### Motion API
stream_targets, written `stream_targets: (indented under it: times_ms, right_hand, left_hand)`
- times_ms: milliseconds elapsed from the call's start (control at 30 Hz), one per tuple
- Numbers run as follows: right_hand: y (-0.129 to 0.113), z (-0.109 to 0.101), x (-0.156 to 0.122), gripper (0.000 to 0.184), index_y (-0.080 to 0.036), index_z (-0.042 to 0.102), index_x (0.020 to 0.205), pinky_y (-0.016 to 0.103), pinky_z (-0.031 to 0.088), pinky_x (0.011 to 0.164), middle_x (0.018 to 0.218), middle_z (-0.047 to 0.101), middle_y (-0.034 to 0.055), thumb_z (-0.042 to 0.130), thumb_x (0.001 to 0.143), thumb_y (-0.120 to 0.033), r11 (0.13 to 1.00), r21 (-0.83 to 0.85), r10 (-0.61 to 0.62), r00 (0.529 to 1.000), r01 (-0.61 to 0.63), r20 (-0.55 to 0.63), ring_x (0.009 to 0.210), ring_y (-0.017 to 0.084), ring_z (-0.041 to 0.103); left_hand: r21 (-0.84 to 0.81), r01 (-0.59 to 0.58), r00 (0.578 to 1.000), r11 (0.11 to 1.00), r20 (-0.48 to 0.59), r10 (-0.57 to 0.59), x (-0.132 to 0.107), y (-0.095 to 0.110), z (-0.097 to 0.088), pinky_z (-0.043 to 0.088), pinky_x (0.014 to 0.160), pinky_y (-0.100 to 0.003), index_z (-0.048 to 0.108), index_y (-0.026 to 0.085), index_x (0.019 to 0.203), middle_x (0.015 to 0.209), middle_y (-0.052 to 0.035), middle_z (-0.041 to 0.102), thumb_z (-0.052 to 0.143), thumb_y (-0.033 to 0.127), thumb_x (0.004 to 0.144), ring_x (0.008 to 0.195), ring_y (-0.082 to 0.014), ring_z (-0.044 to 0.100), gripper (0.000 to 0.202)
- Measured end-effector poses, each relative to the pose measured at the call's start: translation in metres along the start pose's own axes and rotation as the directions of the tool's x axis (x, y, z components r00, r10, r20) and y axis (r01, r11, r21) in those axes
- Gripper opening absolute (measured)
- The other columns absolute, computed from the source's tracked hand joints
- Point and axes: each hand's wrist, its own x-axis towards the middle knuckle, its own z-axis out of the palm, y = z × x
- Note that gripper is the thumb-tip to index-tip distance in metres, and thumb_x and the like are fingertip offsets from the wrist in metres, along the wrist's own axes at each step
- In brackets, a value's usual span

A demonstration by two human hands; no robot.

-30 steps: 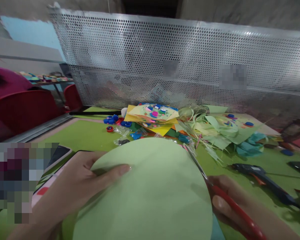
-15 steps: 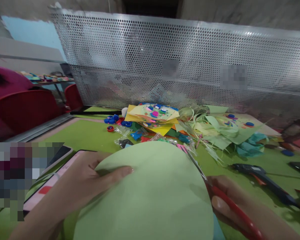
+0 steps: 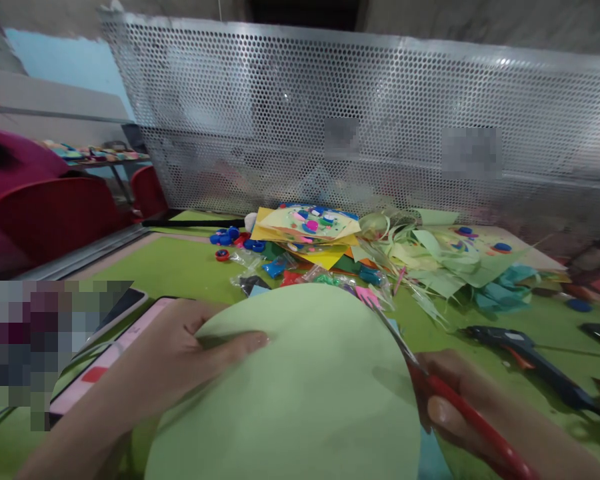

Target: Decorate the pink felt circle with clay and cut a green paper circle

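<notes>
A pale green sheet of paper (image 3: 300,380) with a rounded top edge fills the lower middle of the view. My left hand (image 3: 195,353) grips its left side, thumb on top and the other fingers hidden beneath. In my right hand (image 3: 460,393) is a pair of scissors (image 3: 470,413) with red handles, the thumb and fingers closed around them. The metal blades point up and left along the paper's right edge. A piece of light blue paper (image 3: 433,457) shows under the green sheet near my right hand.
A phone (image 3: 115,353) lies beneath my left forearm. At the right rests a black glue gun (image 3: 525,360). Behind the sheet are stacked decorated papers (image 3: 305,230), small plastic bags (image 3: 275,267), blue caps (image 3: 225,235) and paper scraps (image 3: 440,260). A perforated metal panel (image 3: 300,100) stands at the back.
The scissors' handles have drawn closer together and the blades lie along the paper's right edge. The sheet has shifted slightly left at its right side. My left hand keeps its grip.
</notes>
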Motion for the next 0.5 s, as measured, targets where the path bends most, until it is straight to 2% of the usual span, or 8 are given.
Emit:
stream_targets:
  times_ms: [133, 200, 300, 367, 433, 500]
  right_hand:
    - [0.001, -0.004, 0.005, 0.058, -0.021, 0.052, 0.058, 0.024, 0.033, 0.044, 0.052, 0.038, -0.004, 0.047, 0.067, -0.077, 0.999, 0.036, -0.027, 0.989, 0.022, 0.142, 0.047, 0.011, 0.03]
    - [0.001, -0.005, 0.006, 0.056, -0.021, 0.048, 0.056, 0.022, 0.031, 0.043, 0.051, 0.034, -0.0052, 0.049, 0.068, -0.075, 0.998, 0.032, -0.067, 0.982, 0.063, 0.175, 0.046, 0.01, 0.026]
    - [0.005, -0.006, 0.005, 0.052, -0.02, 0.05, 0.057, 0.022, 0.033, 0.042, 0.054, 0.042, -0.0027, 0.055, 0.068, -0.07, 0.995, 0.01, -0.104, 0.989, 0.104, 0.104, 0.048, 0.011, 0.034]
    - [0.013, -0.007, 0.007, 0.049, -0.019, 0.054, 0.059, 0.021, 0.034, 0.04, 0.055, 0.045, -0.002, 0.058, 0.068, -0.067, 0.995, 0.061, -0.077, 0.996, 0.075, 0.041, 0.047, 0.011, 0.039]
    - [0.025, -0.013, 0.015, 0.046, -0.019, 0.055, 0.059, 0.019, 0.029, 0.035, 0.05, 0.044, -0.0037, 0.056, 0.071, -0.064, 0.989, 0.151, -0.008, 1.0, 0.01, -0.011, 0.04, 0.008, 0.037]
    - [0.041, -0.028, 0.029, 0.046, -0.019, 0.052, 0.055, 0.017, 0.023, 0.032, 0.043, 0.038, -0.0063, 0.048, 0.078, -0.059, 0.979, 0.185, 0.097, 0.993, -0.083, -0.07, 0.032, 0.005, 0.033]
  left_hand:
    - [-0.018, 0.034, 0.999, 0.999, 0.025, -0.033, 0.0, 0.001, -0.001, 0.039, 0.039, -0.021, 0.07, 0.024, 0.059, 0.05, 0.0008, 0.065, 0.062, 0.053, 0.059, 0.047, -0.0177, 0.058, 0.03]
    - [-0.014, 0.043, 0.998, 0.999, 0.039, -0.042, 0.001, -0.001, -0.002, 0.038, 0.038, -0.022, 0.07, 0.024, 0.06, 0.05, 0.0007, 0.065, 0.062, 0.053, 0.06, 0.045, -0.0175, 0.058, 0.03]
    - [0.036, 0.038, 0.998, 0.999, 0.049, -0.039, 0.003, -0.003, -0.003, 0.039, 0.039, -0.022, 0.068, 0.024, 0.055, 0.048, 0.0008, 0.064, 0.061, 0.054, 0.06, 0.044, -0.0172, 0.057, 0.032]
    - [0.048, 0.05, 0.998, 0.998, 0.047, -0.052, 0.004, -0.004, -0.003, 0.041, 0.04, -0.022, 0.069, 0.024, 0.058, 0.051, 0.0007, 0.066, 0.061, 0.056, 0.06, 0.047, -0.0185, 0.06, 0.032]
    - [0.02, 0.078, 0.996, 0.997, 0.044, -0.079, 0.005, -0.004, -0.003, 0.044, 0.043, -0.023, 0.071, 0.026, 0.065, 0.059, 0.0006, 0.071, 0.062, 0.058, 0.06, 0.054, -0.021, 0.065, 0.033]
    - [-0.006, 0.093, 0.995, 0.996, 0.038, -0.092, 0.006, -0.002, -0.003, 0.047, 0.044, -0.024, 0.071, 0.026, 0.069, 0.062, 0.0006, 0.073, 0.063, 0.058, 0.059, 0.056, -0.0227, 0.067, 0.034]
